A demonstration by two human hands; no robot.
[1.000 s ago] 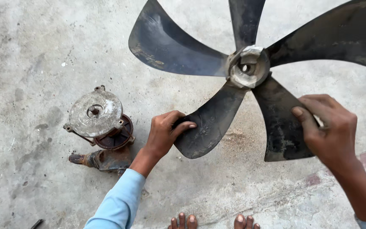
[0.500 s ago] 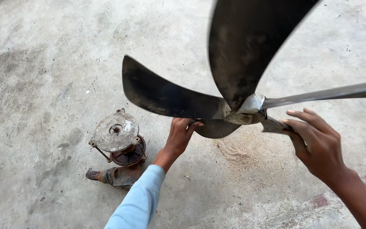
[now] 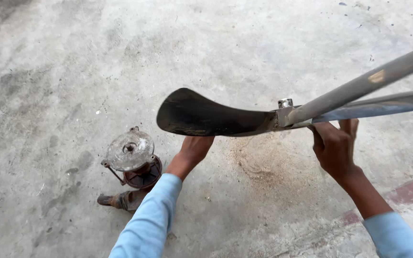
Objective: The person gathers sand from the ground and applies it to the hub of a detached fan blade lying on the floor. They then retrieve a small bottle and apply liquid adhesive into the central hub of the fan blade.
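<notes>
1. Both hands are on the fan blade assembly (image 3: 216,117), holding it edge-on across the middle and right of the frame, well clear of the concrete floor (image 3: 48,57).
2. The left hand (image 3: 194,150) comes up from lower centre and sits under the dark blade. The fingers are hidden behind the blade, so I can't tell how tightly it's closed, only that it's propping the blade from underneath.
3. The right hand (image 3: 334,148) is at centre right, fingers curled up around the underside of a blade just beside the hub (image 3: 283,114). It looks like a real grip, though the fingertips are tucked out of sight.
4. If it were me, I'd keep the holds close to the hub like that. The blades are long and thin, so gripping out near the tips would probably let the whole thing wobble or flex.
5. I'd also watch the blade edges against the palms; they look thin and worn.
6. The look of it: dull dark metal, grimy, with a curved, scooped blade pointing left and paler grey blades running off the upper right edge. One has a small tan scuff. A little bright bolt or tab sticks up at the hub.
7. At lower left the rusty old motor (image 3: 132,160) stands on the floor, round grey cap on top, well apart from the blades.
8. A patch of sandy dust (image 3: 259,160) lies on the floor between the two hands.
</notes>
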